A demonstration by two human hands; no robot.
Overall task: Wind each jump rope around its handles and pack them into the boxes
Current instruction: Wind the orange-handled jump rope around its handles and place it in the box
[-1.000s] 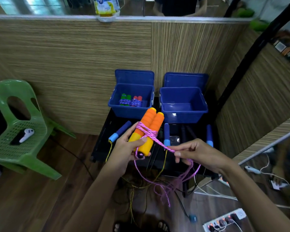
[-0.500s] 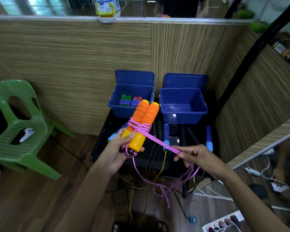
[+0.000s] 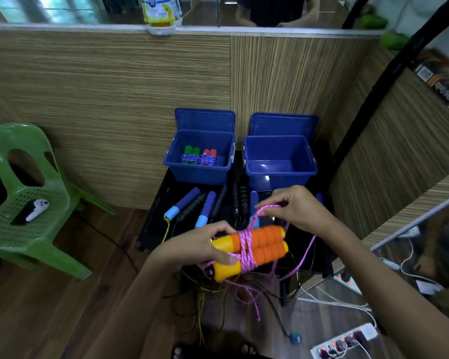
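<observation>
My left hand grips the yellow ends of two orange handles, held side by side and lying roughly level. A pink rope is wound several times round their middle. My right hand pinches a loop of that rope just above the handles. The loose rest of the rope hangs down toward the floor. The left blue box holds two wound ropes, one with green handles and one with red handles. Nothing lies in the right blue box.
Several unwound ropes with blue handles and dark handles lie on the black table. A green chair with a white controller stands at left. A power strip and cables lie on the floor at right.
The handles have swung from upright to level and come lower and nearer. My right hand has moved up and over them, carrying the rope above the handles.
</observation>
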